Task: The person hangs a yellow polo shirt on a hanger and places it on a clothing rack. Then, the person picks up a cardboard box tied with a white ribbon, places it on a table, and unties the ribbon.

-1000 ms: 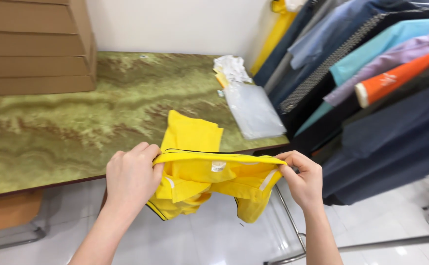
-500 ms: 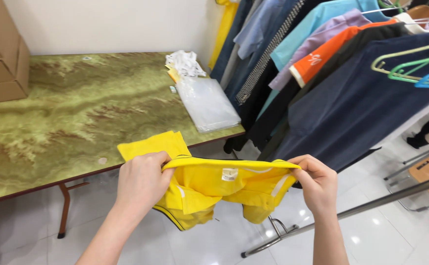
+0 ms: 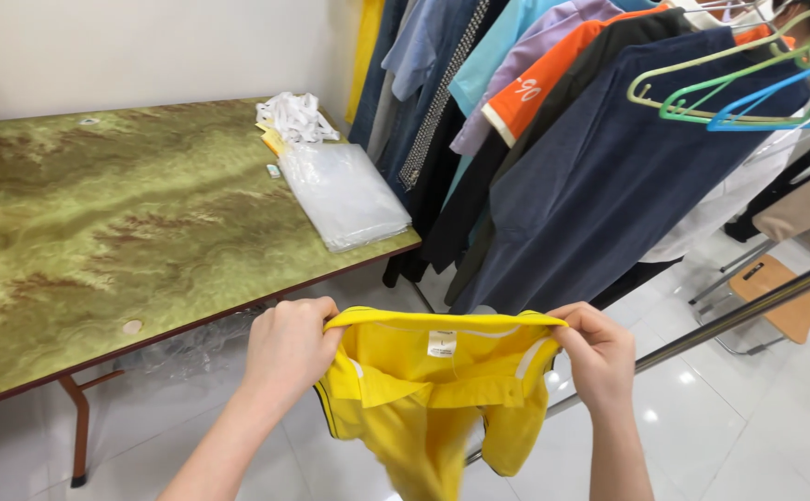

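Green marbled bench (image 3: 99,232), left part of the view: I log its top mostly bare, with a small round disc (image 3: 132,327) near the front edge and a second small disc near the back edge

Back right corner of the bench: crumpled white wrapping (image 3: 298,116); just in front of it a flat stack of clear plastic bags (image 3: 349,195), reaching the right edge near the front corner

Left hand (image 3: 286,357), off the front edge of the bench and over the floor: fingers closed, pinching the left end of the neckline of the yellow polo shirt (image 3: 423,399)

Yellow polo shirt: I see it held in the air between both hands, clear of the bench, neckline stretched level, collar and white neck label facing me, body hanging loose below. By my judgement it is lifted and opened at the neck; it is on no hanger yet

Right hand (image 3: 599,357): fingers closed on the right end of the same neckline

Rail of hung garments (image 3: 590,167), right: navy, black, orange, lilac, pale blue. Empty hangers (image 3: 748,83), green and blue, at the top right
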